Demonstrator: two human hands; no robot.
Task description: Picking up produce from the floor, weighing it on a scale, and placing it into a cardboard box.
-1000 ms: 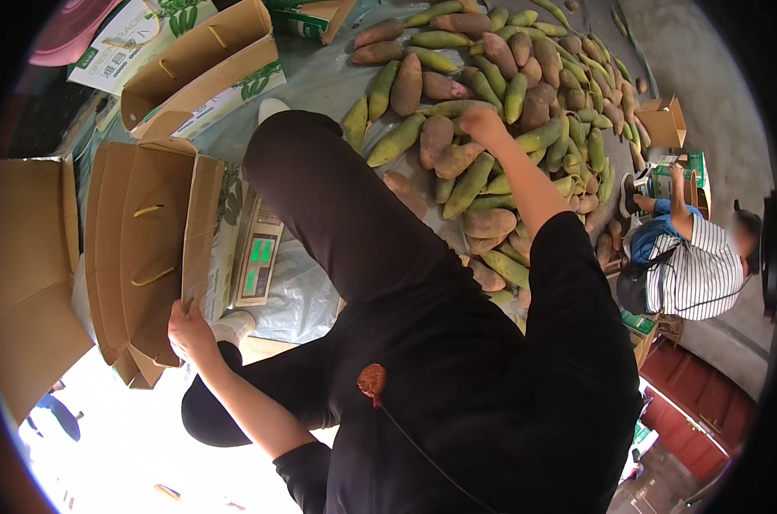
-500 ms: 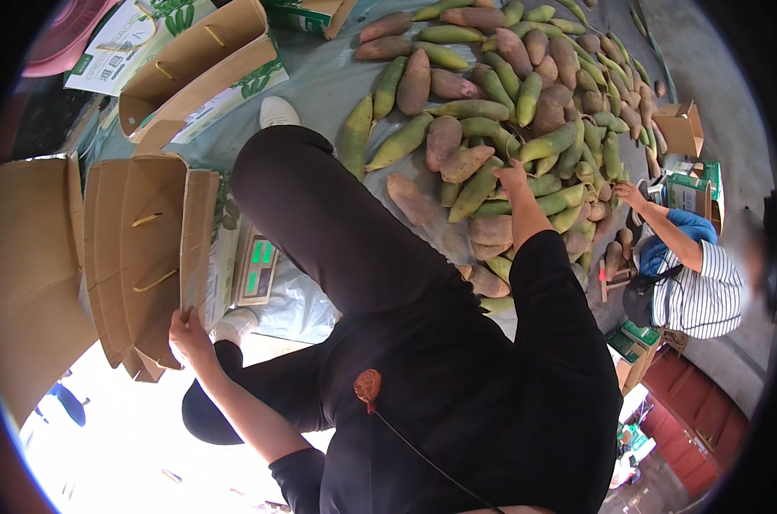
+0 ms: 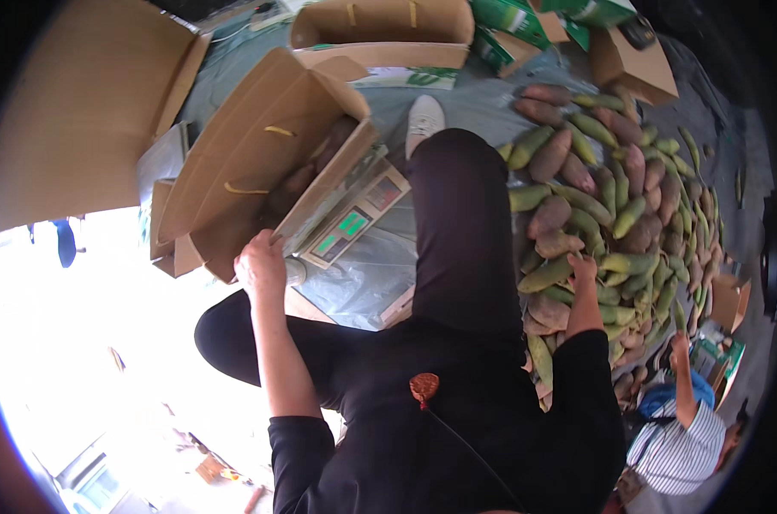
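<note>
A long cardboard box (image 3: 226, 193) stands on a digital scale (image 3: 341, 236) with lit green digits, to my left. Its flaps are raised, and inside lie several dark reddish roots (image 3: 290, 193). My left hand (image 3: 260, 264) is closed on the box's near edge. At the right, my right hand (image 3: 583, 271) reaches into a big pile of roots. Its fingers are closed at the stem end of a green radish (image 3: 546, 275), which still lies among the others. Reddish-brown roots (image 3: 552, 217) lie mixed in with the green ones.
Another open carton (image 3: 384, 53) sits ahead, with green boxes (image 3: 513, 26) beside it. A large cardboard sheet (image 3: 80, 103) stands far left. At the lower right a co-worker in a striped shirt (image 3: 675, 454) reaches toward the pile. Plastic sheeting (image 3: 363, 287) covers the ground.
My view has swung left, so the box and pile sit farther right in the picture and the box's contents show. Both hands keep their places at the box edge and the green radish.
</note>
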